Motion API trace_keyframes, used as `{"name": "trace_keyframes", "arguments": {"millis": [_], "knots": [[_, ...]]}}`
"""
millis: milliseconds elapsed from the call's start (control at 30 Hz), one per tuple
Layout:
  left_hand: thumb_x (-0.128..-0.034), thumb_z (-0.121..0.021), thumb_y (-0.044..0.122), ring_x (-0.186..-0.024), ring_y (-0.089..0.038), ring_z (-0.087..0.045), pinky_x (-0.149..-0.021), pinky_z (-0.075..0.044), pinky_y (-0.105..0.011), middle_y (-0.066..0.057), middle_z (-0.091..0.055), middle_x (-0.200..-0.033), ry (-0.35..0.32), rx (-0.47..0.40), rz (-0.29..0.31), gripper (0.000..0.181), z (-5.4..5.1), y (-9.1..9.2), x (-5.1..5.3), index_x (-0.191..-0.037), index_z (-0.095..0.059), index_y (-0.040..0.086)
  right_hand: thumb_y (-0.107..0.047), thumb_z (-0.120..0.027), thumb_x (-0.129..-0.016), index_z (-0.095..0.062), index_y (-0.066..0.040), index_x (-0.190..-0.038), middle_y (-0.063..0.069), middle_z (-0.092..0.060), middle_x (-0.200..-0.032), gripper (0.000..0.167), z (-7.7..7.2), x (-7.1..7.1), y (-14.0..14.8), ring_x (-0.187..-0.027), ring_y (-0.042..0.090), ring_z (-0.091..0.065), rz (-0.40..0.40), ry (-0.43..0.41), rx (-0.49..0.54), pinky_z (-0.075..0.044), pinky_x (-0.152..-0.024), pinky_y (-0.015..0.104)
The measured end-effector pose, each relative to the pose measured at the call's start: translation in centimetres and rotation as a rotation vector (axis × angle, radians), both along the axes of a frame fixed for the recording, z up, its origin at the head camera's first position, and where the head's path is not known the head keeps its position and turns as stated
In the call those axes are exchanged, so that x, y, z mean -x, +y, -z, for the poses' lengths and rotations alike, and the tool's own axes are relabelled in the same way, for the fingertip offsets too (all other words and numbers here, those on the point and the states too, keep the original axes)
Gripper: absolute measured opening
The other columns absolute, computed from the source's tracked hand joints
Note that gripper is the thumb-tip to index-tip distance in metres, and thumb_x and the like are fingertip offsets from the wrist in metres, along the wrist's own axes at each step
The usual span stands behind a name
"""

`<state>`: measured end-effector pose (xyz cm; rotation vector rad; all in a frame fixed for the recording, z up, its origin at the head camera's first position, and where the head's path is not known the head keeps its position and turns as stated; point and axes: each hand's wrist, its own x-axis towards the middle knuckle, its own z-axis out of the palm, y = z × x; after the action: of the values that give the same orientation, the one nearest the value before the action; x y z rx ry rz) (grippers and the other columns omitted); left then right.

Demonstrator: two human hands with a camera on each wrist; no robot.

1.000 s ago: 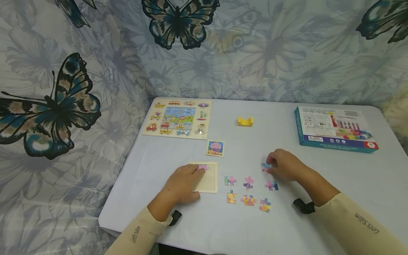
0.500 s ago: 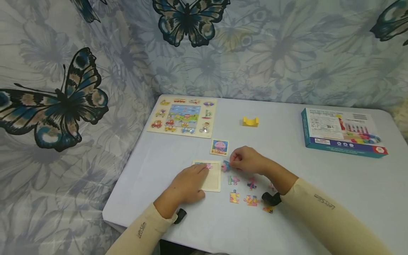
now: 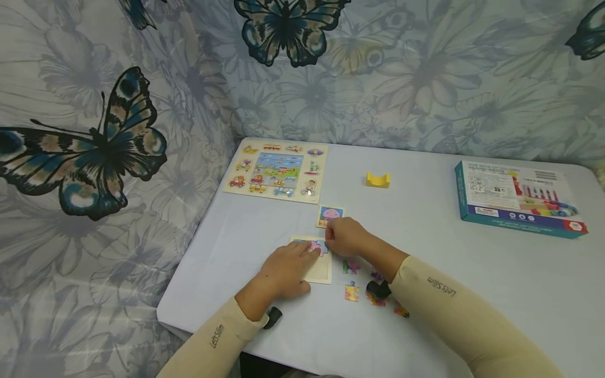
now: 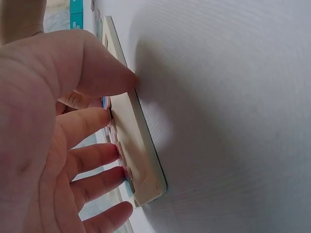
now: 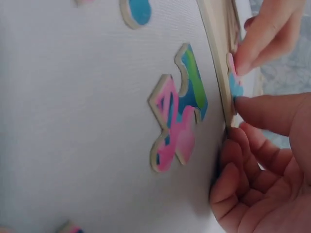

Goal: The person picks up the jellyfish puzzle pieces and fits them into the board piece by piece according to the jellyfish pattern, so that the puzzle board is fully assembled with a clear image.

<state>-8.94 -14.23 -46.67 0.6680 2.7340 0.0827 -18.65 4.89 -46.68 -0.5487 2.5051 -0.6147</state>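
Overall, a pale blue-grey backdrop printed with flowers and butterflies (image 3: 378, 105) rises behind a white-covered counter (image 3: 340, 336). At the counter's back right lies a flat teal, white and purple box (image 3: 520, 199); at the back left, a pale rectangular puzzle board with vehicle pictures (image 3: 274, 170). Nearer are the hands: the left hand (image 3: 285, 270) is palm down with fingers extended, while the right hand (image 3: 347, 236) has curled fingers and its thumb reaching forward. Partly under the left is a pale square wooden tray (image 3: 321, 273). Just beyond it sits a small square picture card with a pink figure (image 3: 329, 213), and farther back a yellow block with a scooped top (image 3: 378, 181). Inside the tray, along its far edge, left fingertips touch a pink jigsaw piece (image 3: 314, 245); the right thumb touches a blue-and-pink jigsaw piece (image 5: 235, 90) at the far right corner, though whether it is pinched cannot be told. Beside the tray lie a green, blue and pink jigsaw piece (image 3: 351, 266), a yellow-orange jigsaw piece (image 3: 352, 292) and others partly hidden.
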Motion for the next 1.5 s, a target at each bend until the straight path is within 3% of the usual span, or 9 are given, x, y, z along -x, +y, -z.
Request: {"name": "trace_keyframes", "arguments": {"millis": [233,533,633,833,1067,1267,1367,1500], "knots": [[-0.0850,-0.070,0.034,-0.150,-0.022,-0.036,-0.119,-0.037,-0.044,-0.001,-0.038,-0.163,0.002,0.003,0.005,0.079,-0.2,0.0,0.0,-0.158,-0.042,0.024,-0.035,-0.077,-0.091,-0.063,-0.016,-0.087,0.001,-0.061,-0.080,0.024,0.2,0.5,-0.1,-0.074,0.017,-0.056,0.022,0.009,-0.010,-0.044,-0.065,0.029],[-0.0860,-0.070,0.035,-0.150,-0.021,-0.035,-0.119,-0.037,-0.044,-0.001,-0.038,-0.163,-0.005,0.001,0.022,0.078,-0.2,0.0,-0.1,-0.158,-0.042,0.027,-0.033,-0.081,-0.087,-0.065,-0.016,-0.088,0.002,-0.063,-0.084,0.024,0.2,0.6,-0.3,-0.079,0.019,-0.058,0.058,-0.022,-0.038,-0.046,-0.068,0.030],[-0.0857,-0.070,0.034,-0.150,-0.021,-0.034,-0.118,-0.037,-0.044,-0.001,-0.038,-0.163,-0.009,-0.007,0.017,0.078,-0.2,-0.1,-0.1,-0.158,-0.042,0.026,-0.035,-0.081,-0.087,-0.063,-0.017,-0.087,0.001,-0.062,-0.082,0.025,0.4,0.4,-0.4,-0.077,0.018,-0.057,0.043,0.006,-0.047,-0.045,-0.067,0.030],[-0.0833,-0.070,0.032,-0.150,-0.021,-0.034,-0.118,-0.037,-0.047,-0.002,-0.040,-0.161,-0.007,-0.044,0.007,0.078,0.2,-0.3,-0.1,-0.156,-0.043,0.025,-0.036,-0.079,-0.089,-0.064,-0.017,-0.092,-0.001,-0.061,-0.081,0.025,-0.4,-1.0,0.8,-0.074,0.017,-0.056,-0.025,0.088,-0.069,-0.046,-0.068,0.031],[-0.0801,-0.071,0.027,-0.149,-0.019,-0.033,-0.121,-0.033,-0.046,0.000,-0.039,-0.160,-0.024,-0.112,0.001,0.081,0.5,-1.5,0.2,-0.156,-0.042,0.023,-0.029,-0.084,-0.085,-0.071,-0.018,-0.100,-0.002,-0.059,-0.094,0.022,-1.3,-3.9,3.5,-0.083,0.018,-0.054,-0.095,0.072,-0.132,-0.050,-0.078,0.033],[-0.0818,-0.075,0.027,-0.151,-0.023,-0.032,-0.122,-0.032,-0.047,-0.002,-0.033,-0.164,-0.055,-0.209,-0.040,0.079,0.0,-3.0,0.3,-0.155,-0.044,0.024,-0.019,-0.081,-0.087,-0.070,-0.014,-0.089,-0.002,-0.056,-0.087,0.012,-0.6,-5.7,4.2,-0.080,0.017,-0.051,-0.098,0.155,-0.081,-0.050,-0.076,0.031],[-0.0832,-0.077,0.029,-0.149,-0.024,-0.034,-0.120,-0.033,-0.047,-0.002,-0.039,-0.160,-0.036,-0.238,-0.077,0.070,0.1,-4.3,0.1,-0.148,-0.053,0.023,-0.018,-0.078,-0.090,-0.067,-0.014,-0.088,-0.002,-0.057,-0.083,0.012,-0.8,-5.6,4.3,-0.078,0.017,-0.052,-0.061,0.112,-0.051,-0.048,-0.073,0.030],[-0.0866,-0.076,0.027,-0.138,-0.024,-0.047,-0.115,-0.040,-0.046,-0.002,-0.057,-0.143,0.025,-0.240,-0.029,0.048,0.0,-5.9,-0.6,-0.132,-0.068,0.015,-0.018,-0.078,-0.090,-0.065,-0.016,-0.084,-0.003,-0.059,-0.074,0.015,-1.2,-4.7,4.0,-0.071,0.015,-0.053,0.001,0.060,0.079,-0.046,-0.063,0.028]]}}
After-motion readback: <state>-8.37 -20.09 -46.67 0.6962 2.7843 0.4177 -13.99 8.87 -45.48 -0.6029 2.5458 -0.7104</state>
